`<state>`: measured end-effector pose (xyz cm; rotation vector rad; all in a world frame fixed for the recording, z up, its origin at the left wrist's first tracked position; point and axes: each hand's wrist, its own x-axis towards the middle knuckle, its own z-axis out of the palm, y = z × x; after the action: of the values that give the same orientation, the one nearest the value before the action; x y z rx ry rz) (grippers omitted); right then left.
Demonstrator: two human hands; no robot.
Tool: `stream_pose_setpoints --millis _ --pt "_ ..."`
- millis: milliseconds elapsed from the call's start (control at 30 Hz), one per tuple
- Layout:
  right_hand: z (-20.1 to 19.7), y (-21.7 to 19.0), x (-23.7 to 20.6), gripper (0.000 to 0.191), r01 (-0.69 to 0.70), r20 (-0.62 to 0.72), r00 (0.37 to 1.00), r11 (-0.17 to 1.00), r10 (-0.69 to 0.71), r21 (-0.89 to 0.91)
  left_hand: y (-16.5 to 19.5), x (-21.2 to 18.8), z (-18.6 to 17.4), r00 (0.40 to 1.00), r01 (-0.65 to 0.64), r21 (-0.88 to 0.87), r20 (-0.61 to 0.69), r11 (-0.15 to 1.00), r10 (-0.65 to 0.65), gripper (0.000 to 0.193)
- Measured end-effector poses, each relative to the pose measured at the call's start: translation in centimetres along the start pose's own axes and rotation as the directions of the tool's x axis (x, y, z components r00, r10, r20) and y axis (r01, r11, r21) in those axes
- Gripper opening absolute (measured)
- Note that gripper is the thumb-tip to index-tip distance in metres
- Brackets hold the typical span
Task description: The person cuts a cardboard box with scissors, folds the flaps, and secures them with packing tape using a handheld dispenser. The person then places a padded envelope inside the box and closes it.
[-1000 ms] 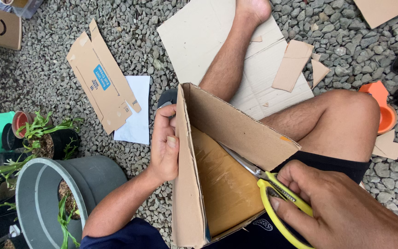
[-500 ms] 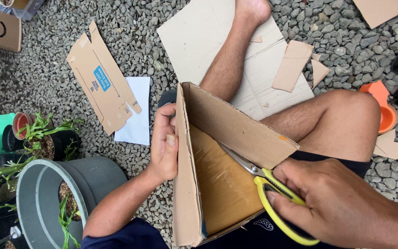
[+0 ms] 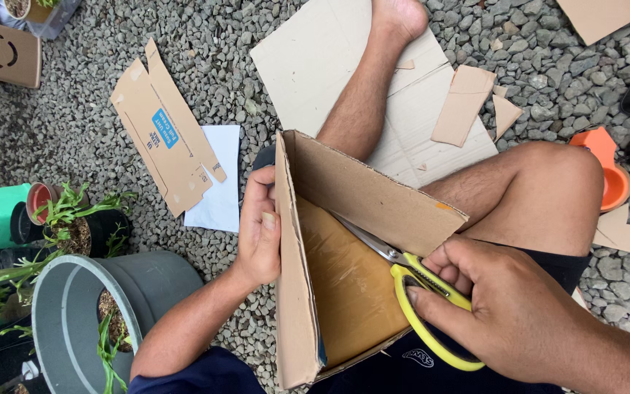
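Head view, looking down on a seated person. The left hand grips the outer wall of an open cardboard box resting across the lap, thumb pressed flat along the edge, fingers clenched on the board. The right hand grasps yellow-handled scissors, fingers through the loops; the blades reach into the box, lying against its inner wall, and whether they are parted cannot be told. A large flat cardboard sheet lies under the outstretched leg on the gravel ground. Small cardboard offcuts rest on that sheet. A flattened carton and a white paper lie to the left, near a grey pot.
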<state>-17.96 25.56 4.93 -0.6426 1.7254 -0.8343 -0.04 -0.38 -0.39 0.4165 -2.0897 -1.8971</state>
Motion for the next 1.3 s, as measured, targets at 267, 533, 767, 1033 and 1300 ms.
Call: stream_pose_setpoints --millis 267,533,767,1033,1300 --pt "-0.8 1.5 -0.1 0.033 -0.008 0.036 0.999 0.998 0.011 -0.067 -0.1 -0.2 0.7 1.000 -0.001 -0.038 0.003 0.999 0.001 0.073" --pt "-0.6 1.0 0.0 0.029 -0.281 0.059 0.957 0.958 0.285 -0.061 -0.1 0.0 0.8 1.000 -0.003 -0.054 0.010 0.999 0.003 0.074" --pt "-0.7 1.3 0.2 0.026 -0.109 0.058 0.992 0.993 0.112 -0.047 0.0 0.0 0.9 1.000 0.018 -0.069 0.011 0.997 -0.018 0.076" --pt "-1.2 0.1 0.3 0.025 -0.145 0.071 0.986 0.985 0.152 -0.092 -1.2 0.5 0.4 0.999 0.022 -0.052 0.038 0.998 -0.020 0.077" --pt "-2.9 -4.2 0.7 0.043 -0.269 0.139 0.909 0.809 0.392 -0.523 -0.8 2.3 0.7 0.980 0.001 0.073 0.196 0.997 -0.016 0.114"
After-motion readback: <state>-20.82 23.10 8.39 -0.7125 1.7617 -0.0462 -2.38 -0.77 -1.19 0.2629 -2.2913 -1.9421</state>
